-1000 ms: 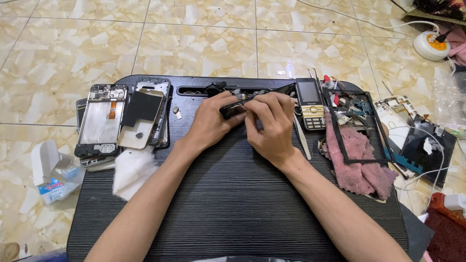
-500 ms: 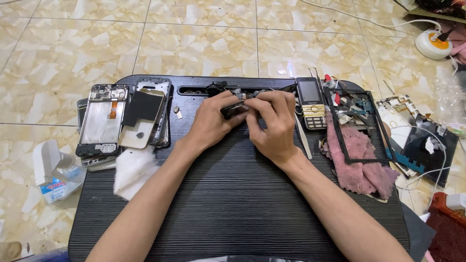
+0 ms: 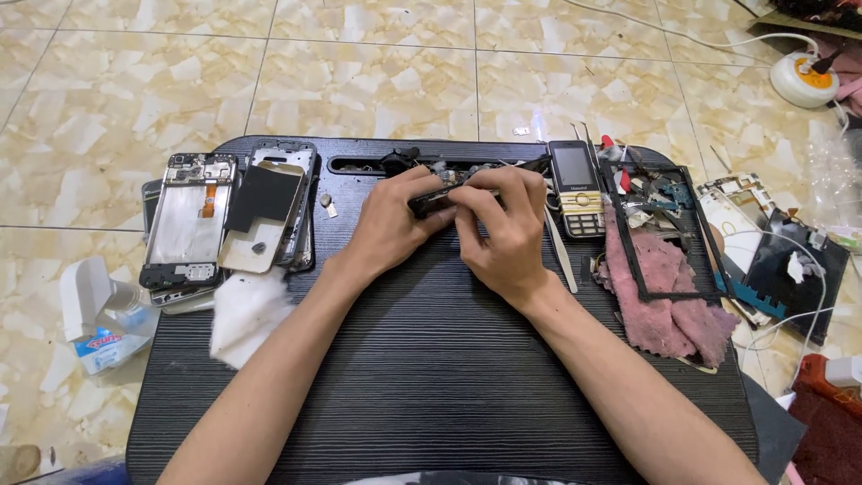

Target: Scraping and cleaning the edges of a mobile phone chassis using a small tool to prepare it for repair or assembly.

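Observation:
Both my hands meet over the far middle of a black ribbed lap table [image 3: 431, 359]. My left hand [image 3: 391, 224] grips a small dark phone part [image 3: 431, 201] from the left, thumb on top. My right hand [image 3: 503, 229] pinches the same part from the right with its fingertips. The part is mostly hidden by my fingers, so its exact shape is unclear.
Opened phone frames and back covers [image 3: 224, 216] lie at the table's left with a white cloth [image 3: 242, 310]. A small keypad phone [image 3: 576, 187], tweezers [image 3: 561, 260], a pink rag [image 3: 669, 292] and a black frame sit at the right. A tissue box [image 3: 99, 319] and a power socket [image 3: 804, 76] rest on the tiled floor.
My hands stay in the same place; only the fingers shift slightly on the small part.

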